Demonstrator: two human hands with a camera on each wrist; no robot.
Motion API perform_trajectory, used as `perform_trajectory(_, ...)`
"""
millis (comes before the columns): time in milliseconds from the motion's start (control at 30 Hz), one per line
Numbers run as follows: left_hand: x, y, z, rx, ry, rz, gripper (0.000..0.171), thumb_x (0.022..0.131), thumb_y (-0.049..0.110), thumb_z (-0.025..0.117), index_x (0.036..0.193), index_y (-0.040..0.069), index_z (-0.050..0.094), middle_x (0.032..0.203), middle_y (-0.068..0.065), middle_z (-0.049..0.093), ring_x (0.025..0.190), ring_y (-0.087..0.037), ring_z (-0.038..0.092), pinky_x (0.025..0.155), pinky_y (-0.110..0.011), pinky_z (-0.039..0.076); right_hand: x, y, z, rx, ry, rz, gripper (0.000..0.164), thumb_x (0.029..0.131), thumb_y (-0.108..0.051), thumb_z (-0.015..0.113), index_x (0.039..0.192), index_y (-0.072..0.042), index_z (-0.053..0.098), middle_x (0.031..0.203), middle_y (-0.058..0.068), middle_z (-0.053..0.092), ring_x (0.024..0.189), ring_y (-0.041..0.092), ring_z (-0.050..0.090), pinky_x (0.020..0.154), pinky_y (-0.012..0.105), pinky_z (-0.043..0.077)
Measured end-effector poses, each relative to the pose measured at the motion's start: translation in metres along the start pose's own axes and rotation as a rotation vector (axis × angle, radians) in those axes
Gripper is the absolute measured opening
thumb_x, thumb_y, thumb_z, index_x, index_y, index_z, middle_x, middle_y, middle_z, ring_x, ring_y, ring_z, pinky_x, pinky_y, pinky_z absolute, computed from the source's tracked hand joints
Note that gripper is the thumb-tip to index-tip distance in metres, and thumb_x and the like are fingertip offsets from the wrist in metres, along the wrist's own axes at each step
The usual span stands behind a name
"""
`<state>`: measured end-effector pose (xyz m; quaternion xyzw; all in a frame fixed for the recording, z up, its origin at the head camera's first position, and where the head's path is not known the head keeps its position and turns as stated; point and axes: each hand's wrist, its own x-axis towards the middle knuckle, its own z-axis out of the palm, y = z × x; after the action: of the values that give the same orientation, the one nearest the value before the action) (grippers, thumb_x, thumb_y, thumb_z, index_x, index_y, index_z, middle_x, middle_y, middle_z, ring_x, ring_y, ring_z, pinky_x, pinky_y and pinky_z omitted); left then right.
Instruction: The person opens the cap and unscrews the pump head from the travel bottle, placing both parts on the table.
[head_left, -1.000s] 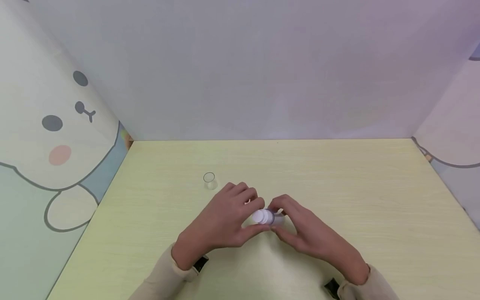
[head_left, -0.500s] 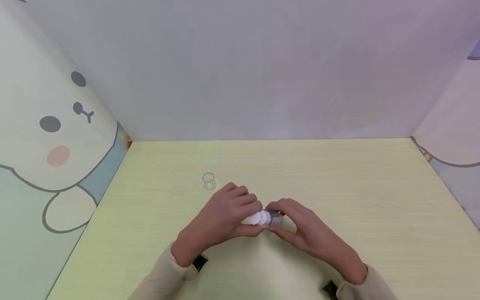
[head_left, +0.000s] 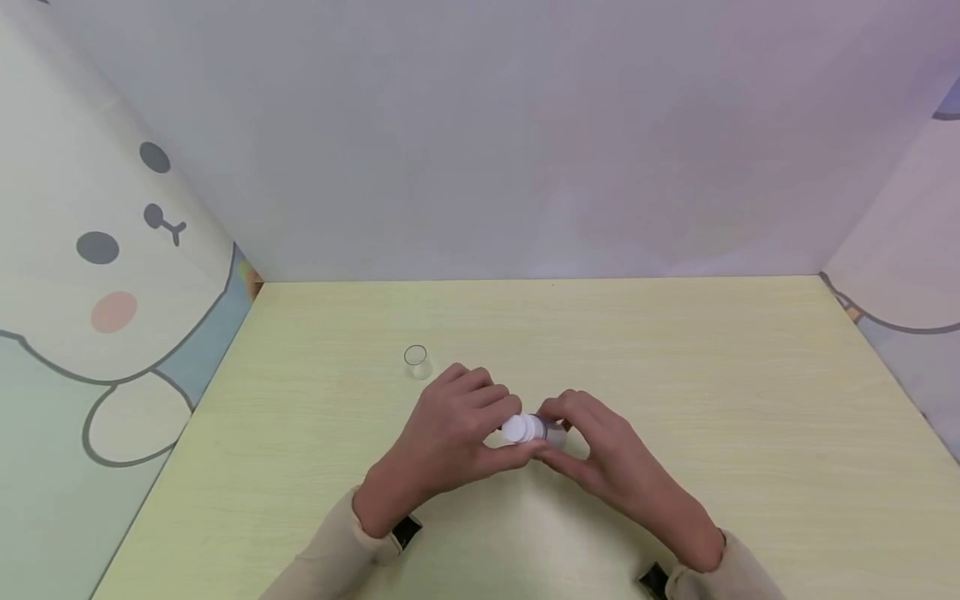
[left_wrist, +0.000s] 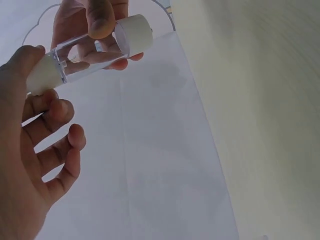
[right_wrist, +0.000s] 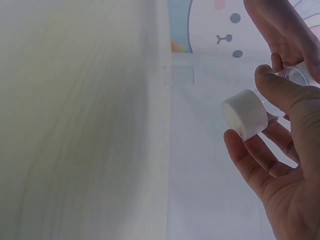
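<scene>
Both hands hold a small clear cylindrical bottle (head_left: 533, 427) with white ends, tilted on its side. My left hand (head_left: 459, 429) pinches its white top (left_wrist: 44, 76) between thumb and index finger, the other fingers curled loosely beneath. My right hand (head_left: 609, 450) grips the see-through body, thumb on one side and fingers on the other. In the right wrist view the white base (right_wrist: 246, 114) sticks out past the right thumb. The body looks empty. A small clear cup (head_left: 417, 362) stands on the table, beyond the left hand.
The pale wooden table (head_left: 675, 350) runs back to a plain greyish wall (head_left: 525, 142). A side panel (head_left: 161, 325) with a cartoon animal face borders the left edge, and another printed panel (head_left: 907, 250) stands on the right.
The hands stay on the bottle and shift only slightly. The left fingers have drawn back a little to the left, and the left thumb now overlaps the right thumb tip. The cup stays put.
</scene>
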<state>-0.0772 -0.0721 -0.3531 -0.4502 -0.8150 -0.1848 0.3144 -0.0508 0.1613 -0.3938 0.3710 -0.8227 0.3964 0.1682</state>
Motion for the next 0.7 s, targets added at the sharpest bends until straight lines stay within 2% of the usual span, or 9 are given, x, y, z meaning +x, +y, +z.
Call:
perform_trajectory(133,0.0,0.001,-0.001,0.037,0.005,-0.003,0.045,0.081,0.055,0.085,0.078,0.016,0.062,0.071,0.009,0.061,0.065,-0.01,0.049,0.062,-0.023,0.039,0.0,0.001,-0.001,0.001,0.0,0.003,0.032,0.099,-0.04,0.068,0.116,-0.013,0.063,0.107,-0.01,0.063,0.094,0.006,0.058,0.085,0.015,0.049)
perform_trajectory(267,0.0,0.0,-0.005,0.0,-0.04,0.011,0.044,0.083,0.056,0.083,0.097,0.016,0.07,0.085,0.008,0.067,0.073,-0.01,0.057,0.065,-0.023,0.045,-0.001,0.002,-0.002,-0.004,-0.012,0.021,0.035,0.098,-0.04,0.068,0.117,-0.012,0.062,0.109,-0.008,0.063,0.096,0.007,0.061,0.086,0.016,0.052)
perform_trajectory(367,0.001,0.0,-0.008,-0.105,-0.095,0.05,0.041,0.088,0.044,0.082,0.114,0.014,0.07,0.104,0.007,0.069,0.088,-0.01,0.063,0.076,-0.022,0.051,-0.002,0.003,-0.003,-0.009,-0.017,0.047,0.036,0.093,-0.03,0.079,0.119,-0.011,0.061,0.109,-0.008,0.064,0.097,0.007,0.062,0.087,0.019,0.053)
perform_trajectory(500,0.002,0.0,-0.011,-0.245,-0.149,0.092,0.037,0.092,0.022,0.079,0.125,0.012,0.065,0.122,0.002,0.064,0.104,-0.01,0.063,0.09,-0.021,0.053,-0.002,0.003,-0.005,-0.004,-0.023,0.086,0.048,0.081,-0.011,0.09,0.119,-0.013,0.061,0.108,-0.01,0.063,0.097,0.004,0.061,0.087,0.021,0.052)
perform_trajectory(600,0.002,0.0,-0.012,-0.28,-0.16,0.096,0.033,0.093,0.012,0.074,0.125,0.012,0.064,0.124,0.001,0.063,0.105,-0.01,0.063,0.089,-0.02,0.053,-0.002,0.003,-0.005,0.013,-0.037,0.104,0.05,0.08,-0.009,0.09,0.119,-0.014,0.06,0.108,-0.012,0.061,0.098,0.003,0.06,0.087,0.02,0.051)
perform_trajectory(700,0.001,0.0,-0.013,-0.263,-0.166,0.092,0.03,0.095,0.011,0.07,0.125,0.014,0.065,0.122,0.003,0.064,0.103,-0.008,0.063,0.085,-0.02,0.053,-0.002,0.004,-0.004,0.032,-0.046,0.101,0.048,0.082,-0.011,0.089,0.119,-0.015,0.059,0.108,-0.013,0.06,0.099,0.003,0.059,0.088,0.018,0.05)
